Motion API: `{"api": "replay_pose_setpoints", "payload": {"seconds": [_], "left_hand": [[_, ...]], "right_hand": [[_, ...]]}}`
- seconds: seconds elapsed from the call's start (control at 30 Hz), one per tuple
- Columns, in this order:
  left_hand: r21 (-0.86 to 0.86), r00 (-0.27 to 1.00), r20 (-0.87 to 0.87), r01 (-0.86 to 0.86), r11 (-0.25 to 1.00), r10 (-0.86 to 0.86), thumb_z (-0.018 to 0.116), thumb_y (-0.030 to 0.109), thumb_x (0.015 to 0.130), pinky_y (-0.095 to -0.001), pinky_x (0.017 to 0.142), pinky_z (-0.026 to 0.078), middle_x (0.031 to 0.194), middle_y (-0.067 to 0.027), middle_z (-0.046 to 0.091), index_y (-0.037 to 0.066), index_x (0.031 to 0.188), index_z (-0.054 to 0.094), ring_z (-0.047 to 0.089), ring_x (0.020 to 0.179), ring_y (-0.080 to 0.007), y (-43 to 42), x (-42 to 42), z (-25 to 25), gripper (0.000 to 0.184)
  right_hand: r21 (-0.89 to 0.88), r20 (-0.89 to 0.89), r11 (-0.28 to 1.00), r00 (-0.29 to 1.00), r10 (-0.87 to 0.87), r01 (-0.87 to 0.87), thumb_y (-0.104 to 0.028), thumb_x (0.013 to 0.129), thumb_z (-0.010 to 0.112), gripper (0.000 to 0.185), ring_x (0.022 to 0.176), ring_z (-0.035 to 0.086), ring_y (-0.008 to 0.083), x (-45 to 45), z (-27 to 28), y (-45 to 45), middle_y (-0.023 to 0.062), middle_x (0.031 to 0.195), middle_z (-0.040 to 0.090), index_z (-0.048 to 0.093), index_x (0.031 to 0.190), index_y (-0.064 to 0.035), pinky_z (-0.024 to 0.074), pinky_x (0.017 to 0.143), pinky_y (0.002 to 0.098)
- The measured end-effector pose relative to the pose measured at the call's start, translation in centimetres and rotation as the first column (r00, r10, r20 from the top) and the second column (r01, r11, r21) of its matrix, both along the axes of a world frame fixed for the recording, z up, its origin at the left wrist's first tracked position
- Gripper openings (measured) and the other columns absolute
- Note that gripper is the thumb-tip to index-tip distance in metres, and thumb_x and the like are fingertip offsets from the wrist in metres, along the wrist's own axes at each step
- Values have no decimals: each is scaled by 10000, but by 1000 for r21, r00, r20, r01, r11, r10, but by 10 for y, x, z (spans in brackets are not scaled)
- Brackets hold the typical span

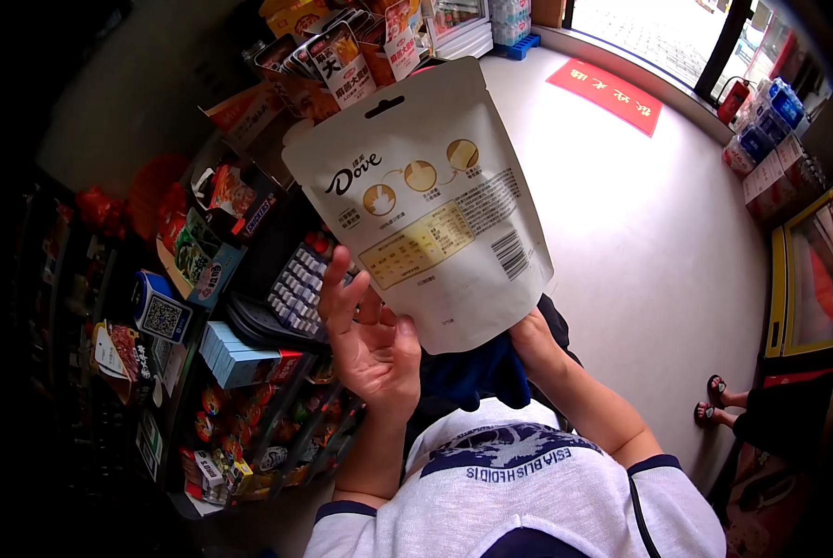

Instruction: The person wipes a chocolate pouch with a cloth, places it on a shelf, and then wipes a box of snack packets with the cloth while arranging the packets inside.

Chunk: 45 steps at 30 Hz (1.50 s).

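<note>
A white Dove pouch [416, 200] is held up in front of me, tilted, its back with the barcode and yellow table facing the camera. My right hand [533, 339] grips its lower right edge, with the fingers hidden behind the pouch. Beside the lower left edge, my left hand [370, 349] is open, palm up with fingers spread, and holds nothing. A dark blue cloth-like item [480, 374] shows just below the pouch, between my hands.
To the left stand a counter with a keyboard [310, 288], light blue boxes [235, 355], a QR code stand [163, 310] and snack racks [249, 418]. A red mat [605, 96] lies by the door. At right are a person's feet [712, 402] and a yellow-framed cooler [777, 288].
</note>
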<state>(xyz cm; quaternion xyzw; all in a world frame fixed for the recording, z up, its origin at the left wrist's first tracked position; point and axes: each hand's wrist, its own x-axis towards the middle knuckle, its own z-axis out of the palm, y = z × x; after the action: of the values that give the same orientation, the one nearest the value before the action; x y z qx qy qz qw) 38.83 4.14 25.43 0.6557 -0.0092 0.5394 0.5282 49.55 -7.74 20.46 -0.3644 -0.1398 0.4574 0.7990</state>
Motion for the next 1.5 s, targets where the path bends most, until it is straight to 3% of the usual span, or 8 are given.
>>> {"api": "replay_pose_setpoints", "payload": {"seconds": [1.5], "left_hand": [[32,1000,-8,17,999,-17,461,-168,792,-354,994,492,1551,-159,180,11,1340,426,464,1318,-287,1,-10,5,578]], "right_hand": [[-37,5,999,1000,-14,14,-251,970,577,450,1112,579,186,-11,9,3,108,1255,575,469,1333,-9,487,955,334]]}}
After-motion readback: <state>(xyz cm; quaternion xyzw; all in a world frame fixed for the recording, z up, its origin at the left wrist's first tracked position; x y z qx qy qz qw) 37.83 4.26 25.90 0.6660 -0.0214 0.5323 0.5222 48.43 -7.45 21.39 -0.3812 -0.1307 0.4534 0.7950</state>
